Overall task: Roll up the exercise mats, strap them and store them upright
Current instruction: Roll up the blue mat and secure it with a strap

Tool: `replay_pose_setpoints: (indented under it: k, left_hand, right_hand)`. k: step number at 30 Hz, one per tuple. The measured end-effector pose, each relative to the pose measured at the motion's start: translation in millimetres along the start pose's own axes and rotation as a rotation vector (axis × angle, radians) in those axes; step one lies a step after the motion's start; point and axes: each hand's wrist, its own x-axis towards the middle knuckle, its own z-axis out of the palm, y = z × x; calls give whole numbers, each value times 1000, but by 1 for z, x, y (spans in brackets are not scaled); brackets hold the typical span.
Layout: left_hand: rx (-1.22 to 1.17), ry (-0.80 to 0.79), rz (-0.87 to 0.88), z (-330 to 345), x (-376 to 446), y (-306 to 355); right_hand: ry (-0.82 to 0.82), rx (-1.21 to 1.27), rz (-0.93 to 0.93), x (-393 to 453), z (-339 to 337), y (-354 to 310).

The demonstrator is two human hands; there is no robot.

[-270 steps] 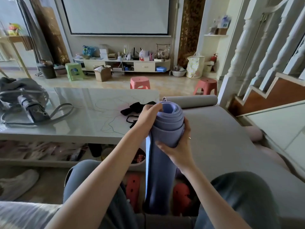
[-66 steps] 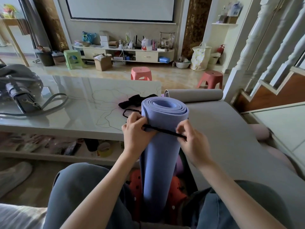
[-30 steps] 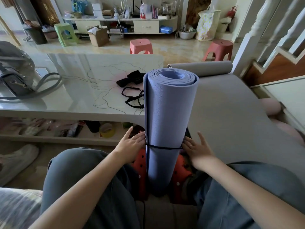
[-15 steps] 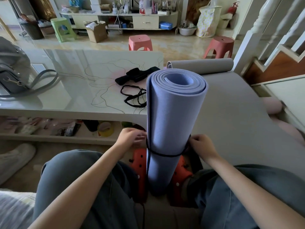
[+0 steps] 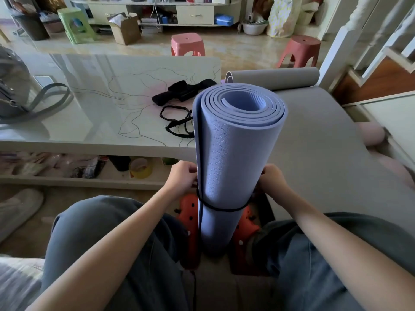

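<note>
A rolled purple mat (image 5: 233, 158) stands upright on the floor between my knees and my orange clogs. A thin black strap (image 5: 221, 208) runs round its lower part. My left hand (image 5: 182, 179) is curled at the mat's left side, just above the strap. My right hand (image 5: 271, 179) is curled at the right side at the same height. Their fingertips are hidden behind the mat. A grey mat (image 5: 314, 140) lies partly unrolled to the right, its rolled end (image 5: 274, 78) at the far side.
The glossy low table (image 5: 89, 108) ahead carries a second black cord (image 5: 177, 121), a black band (image 5: 182, 93) and a grey bag (image 5: 13, 90) at the left. Pink stools (image 5: 187, 44) stand on the floor beyond. A staircase (image 5: 381, 70) rises at the right.
The strap has gone from the mat's top down to its lower part. Both hands, flat against the mat a second ago, are now curled at its sides above the strap.
</note>
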Motion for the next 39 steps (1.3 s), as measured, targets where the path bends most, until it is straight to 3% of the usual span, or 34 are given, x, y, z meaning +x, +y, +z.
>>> replay_pose_setpoints:
  k: [5, 12, 14, 19, 25, 28, 31, 34, 39]
  left_hand:
    - [193, 8, 69, 11, 17, -15]
    - [210, -41, -36, 31, 32, -41]
    - [197, -26, -86, 36, 25, -45]
    - [-65, 77, -322, 48, -9, -47]
    - [-349, -14, -396, 50, -35, -44]
    - [-525, -47, -460, 48, -42, -43]
    - [-412, -35, -431, 47, -44, -46]
    - [-146, 43, -347, 49, -42, -54]
    - [-6, 28, -214, 50, -39, -53]
  right_hand:
    - [-65, -246, 86, 17, 12, 7]
    - [-103, -140, 269, 24, 26, 21]
    - [-129, 4, 329, 20, 27, 31]
    - [24, 471, 427, -8, 42, 49]
    - [73, 830, 432, -44, 52, 63]
    - [92, 896, 446, -56, 57, 63]
    - [71, 980, 513, -64, 67, 66]
    - [104, 858, 487, -71, 76, 67]
    - [238, 425, 211, -67, 83, 67]
